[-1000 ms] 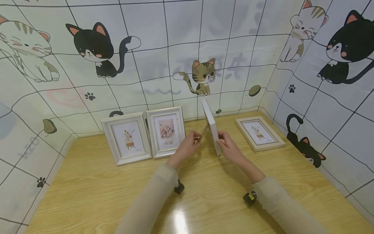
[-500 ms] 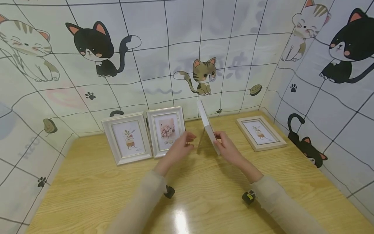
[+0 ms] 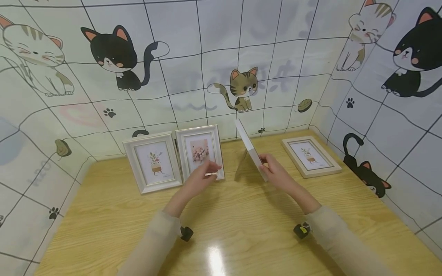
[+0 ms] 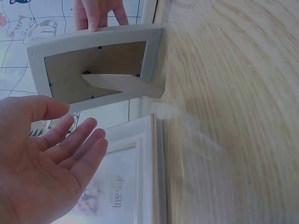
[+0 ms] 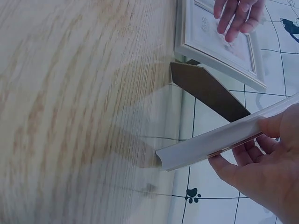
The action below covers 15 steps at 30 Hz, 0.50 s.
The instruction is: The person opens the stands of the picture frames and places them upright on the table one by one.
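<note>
My right hand (image 3: 277, 174) grips a white picture frame (image 3: 250, 145) by its side edge, thumb on one face and fingers on the other. The frame stands on edge and shows nearly side-on in the head view. Its brown back and folded-out easel stand (image 4: 121, 83) face left, plain in the left wrist view. My left hand (image 3: 198, 177) hovers with loose, parted fingers, holding nothing. Behind it stands a white frame with a flower photo (image 3: 199, 150), its lower right partly covered. Left of that, another white frame with a potted-plant print (image 3: 156, 163) stands upright.
A light wood frame (image 3: 311, 156) lies flat, picture up, at the right of the wooden table (image 3: 224, 222). The cat-printed wall covering (image 3: 186, 88) rises right behind the frames and along both sides.
My left hand let go of the easel stand and moved left, to in front of the flower-photo frame. My right hand kept hold of its frame, which turned slightly and leans more.
</note>
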Available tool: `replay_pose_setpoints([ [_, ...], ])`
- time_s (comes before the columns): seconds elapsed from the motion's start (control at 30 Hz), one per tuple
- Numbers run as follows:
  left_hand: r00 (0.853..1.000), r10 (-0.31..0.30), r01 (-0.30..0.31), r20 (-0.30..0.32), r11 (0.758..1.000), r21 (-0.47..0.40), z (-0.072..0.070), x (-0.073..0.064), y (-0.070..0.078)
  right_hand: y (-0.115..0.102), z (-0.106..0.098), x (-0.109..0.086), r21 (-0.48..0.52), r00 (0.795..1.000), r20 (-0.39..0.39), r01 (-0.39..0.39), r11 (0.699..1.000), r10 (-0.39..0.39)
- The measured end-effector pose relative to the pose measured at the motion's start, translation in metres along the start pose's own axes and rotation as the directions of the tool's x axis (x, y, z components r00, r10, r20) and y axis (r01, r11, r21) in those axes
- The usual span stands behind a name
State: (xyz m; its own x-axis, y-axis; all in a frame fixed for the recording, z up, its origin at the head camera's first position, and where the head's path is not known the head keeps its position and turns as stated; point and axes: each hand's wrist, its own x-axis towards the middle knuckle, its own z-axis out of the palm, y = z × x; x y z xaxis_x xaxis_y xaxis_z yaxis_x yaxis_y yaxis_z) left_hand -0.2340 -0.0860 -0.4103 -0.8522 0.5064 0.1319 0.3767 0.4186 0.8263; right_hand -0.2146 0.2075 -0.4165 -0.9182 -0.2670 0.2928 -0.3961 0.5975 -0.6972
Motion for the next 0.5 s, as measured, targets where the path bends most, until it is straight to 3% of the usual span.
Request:
replay_pose_setpoints([
  [0.17,1.0,-0.006,0.006,0.003,1.0,0.001,-0.003,-0.005,-0.002,0.0,-0.004,0.001,0.015,1.0,0.021,-0.011,1.0,0.01],
  [0.33,1.0,-0.023,0.024,-0.009,0.999,0.026,-0.008,-0.011,-0.005,0.003,-0.01,0.002,0.102,0.997,0.065,-0.043,0.994,0.036],
  [0.5,0.999,-0.03,0.031,-0.012,0.999,0.027,-0.012,-0.017,-0.007,0.005,-0.026,0.012,0.188,0.994,0.109,-0.031,0.982,0.01],
])
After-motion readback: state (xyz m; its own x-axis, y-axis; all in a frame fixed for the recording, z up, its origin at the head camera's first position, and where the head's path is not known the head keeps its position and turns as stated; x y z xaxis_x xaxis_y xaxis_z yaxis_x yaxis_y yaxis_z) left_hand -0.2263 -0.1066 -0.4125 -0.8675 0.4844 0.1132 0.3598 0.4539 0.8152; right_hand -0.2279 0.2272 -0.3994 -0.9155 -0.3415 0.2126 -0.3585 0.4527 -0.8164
